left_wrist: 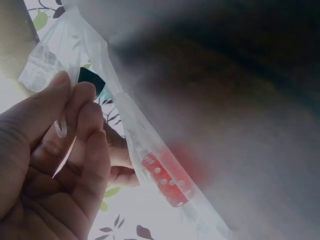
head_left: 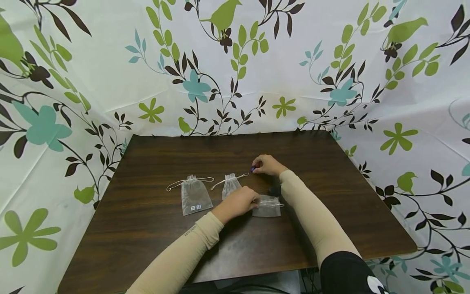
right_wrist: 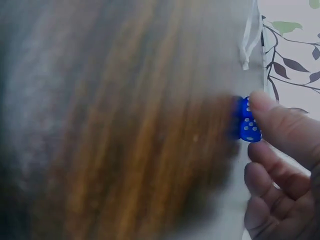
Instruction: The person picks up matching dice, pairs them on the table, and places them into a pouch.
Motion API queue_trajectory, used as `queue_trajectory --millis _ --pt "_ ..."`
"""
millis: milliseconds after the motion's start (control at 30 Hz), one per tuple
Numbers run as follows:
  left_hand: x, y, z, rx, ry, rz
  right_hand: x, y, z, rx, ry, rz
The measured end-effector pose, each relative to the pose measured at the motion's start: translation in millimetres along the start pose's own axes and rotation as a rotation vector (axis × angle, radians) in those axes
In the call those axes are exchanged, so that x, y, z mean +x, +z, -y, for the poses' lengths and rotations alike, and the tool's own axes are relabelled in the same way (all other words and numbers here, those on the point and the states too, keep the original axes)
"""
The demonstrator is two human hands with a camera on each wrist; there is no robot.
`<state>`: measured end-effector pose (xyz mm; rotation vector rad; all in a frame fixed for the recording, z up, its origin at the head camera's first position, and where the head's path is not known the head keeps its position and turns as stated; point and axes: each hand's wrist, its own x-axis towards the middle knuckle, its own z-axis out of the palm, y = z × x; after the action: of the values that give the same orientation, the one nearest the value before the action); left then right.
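Beside the third small sheer drawstring pouch (head_left: 269, 210), my left hand (head_left: 236, 204) pinches thin translucent fabric between thumb and fingertips. A white cord loop (left_wrist: 61, 127) hangs below that thumb. My right hand (head_left: 269, 165), farther back, pinches blue dice (right_wrist: 251, 125) with white dots at its fingertips; two seem to be together. The middle pouch (head_left: 230, 183) lies partly hidden behind my left hand. Red dice (left_wrist: 167, 181) show through sheer fabric in the left wrist view. At the left, another pouch (head_left: 194, 194) lies flat with white dice (head_left: 196, 207) in its bottom.
The pouches lie on a dark wood-grain table (head_left: 154, 241). Their white cords (head_left: 174, 185) spread out from the necks. Behind the table hangs a patterned cloth (head_left: 238, 94) with leaves and birds, which also runs along both sides.
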<state>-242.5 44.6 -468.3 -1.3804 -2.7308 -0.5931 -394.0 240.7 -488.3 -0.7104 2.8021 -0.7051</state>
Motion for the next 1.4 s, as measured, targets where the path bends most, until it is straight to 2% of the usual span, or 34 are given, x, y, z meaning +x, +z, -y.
queue_trajectory --millis 200,400,533,633,800,967,1200,1400 --pt "-0.1 0.0 -2.0 -0.008 -0.015 0.015 -2.5 4 2 0.008 -0.031 -0.005" --pt "0.4 2.0 -0.2 -0.001 -0.005 -0.002 -1.6 3 1 -0.006 -0.055 -0.037" --pt "0.9 3.5 0.9 0.009 0.017 -0.034 -9.0 -9 7 0.020 -0.074 -0.083" --pt "1.4 4.0 1.8 0.004 0.023 -0.049 -20.9 -25 19 0.051 -0.077 -0.083" --pt "2.5 5.5 4.2 -0.003 0.042 -0.066 -51.7 -51 43 0.040 -0.116 0.001" --pt "4.1 5.5 6.3 -0.018 0.070 -0.094 -84.6 -63 65 0.041 -0.165 0.107" --pt "5.5 2.6 5.5 -0.030 0.042 -0.078 -108.4 -59 85 -0.018 -0.172 0.187" --pt "7.1 0.0 0.9 -0.045 0.053 -0.079 -115.9 -49 79 -0.014 -0.216 0.279"
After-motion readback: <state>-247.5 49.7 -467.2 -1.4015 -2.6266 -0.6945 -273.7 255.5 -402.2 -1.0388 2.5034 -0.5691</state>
